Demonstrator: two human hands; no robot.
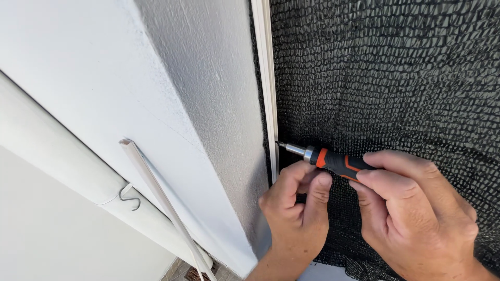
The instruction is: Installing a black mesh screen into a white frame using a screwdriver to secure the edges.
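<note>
My right hand grips the black and orange handle of a screwdriver. Its metal tip points left and touches the edge of a narrow white strip that runs down the wall corner. My left hand is curled just below the screwdriver shaft, its fingers pinching the black mesh netting near the strip. What the tip drives into is too small to see.
A white rendered wall with a shaded corner face fills the left. A white pipe runs diagonally across it with a metal S-hook on it. A thin white cable duct slants beside the pipe. Tiles show far below.
</note>
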